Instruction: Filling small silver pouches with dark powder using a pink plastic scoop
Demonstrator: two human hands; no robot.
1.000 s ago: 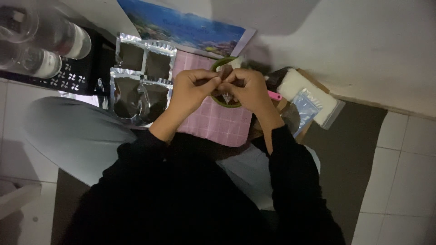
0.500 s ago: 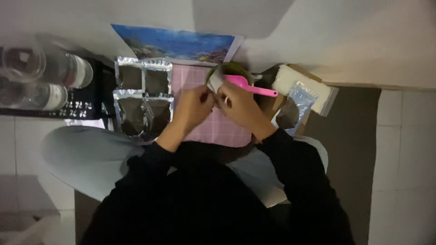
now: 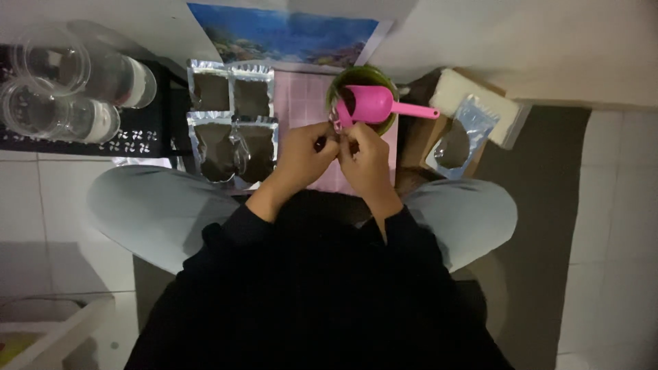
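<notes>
The scoop (image 3: 373, 104) is pink, the bowl (image 3: 384, 125) green. The mat (image 3: 301, 103) is pink-checked. The pouches (image 3: 233, 130) are silver, the poster (image 3: 288, 34) blue.

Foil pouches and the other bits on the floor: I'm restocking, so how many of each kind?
Filled foil pouches: 4
Empty foil pouch: 1
Pink scoop: 1
Green bowl: 1
Clear plastic bottles: at least 2
Total: at least 9
</notes>
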